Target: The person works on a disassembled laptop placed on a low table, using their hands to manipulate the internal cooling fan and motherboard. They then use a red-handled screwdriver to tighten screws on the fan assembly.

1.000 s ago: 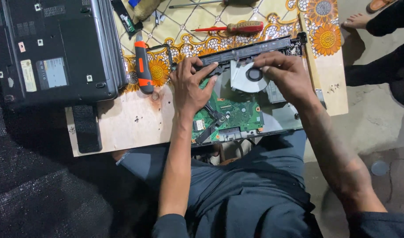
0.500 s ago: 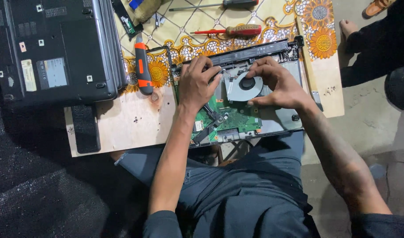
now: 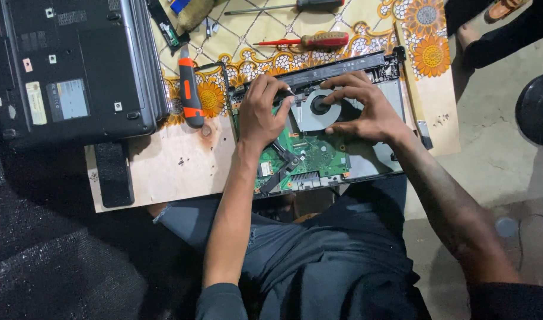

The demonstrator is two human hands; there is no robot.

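An opened laptop base lies on a wooden board, its green circuit board exposed. A round grey cooling fan sits in its upper middle. My left hand rests on the left part of the base, fingers curled at the fan's left edge. My right hand arches over the fan from the right, fingertips touching the fan's rim and the base's black upper edge. Whether either hand grips the fan or only presses on it is unclear.
A closed black laptop lies upside down at the upper left. An orange-and-black screwdriver and a red-handled screwdriver lie on the flowered cloth. The wooden board rests over my lap. Another person's foot shows top right.
The view shifted slightly. My right hand moved further over the fan, and my left hand's fingers curled closer to the fan's left edge.
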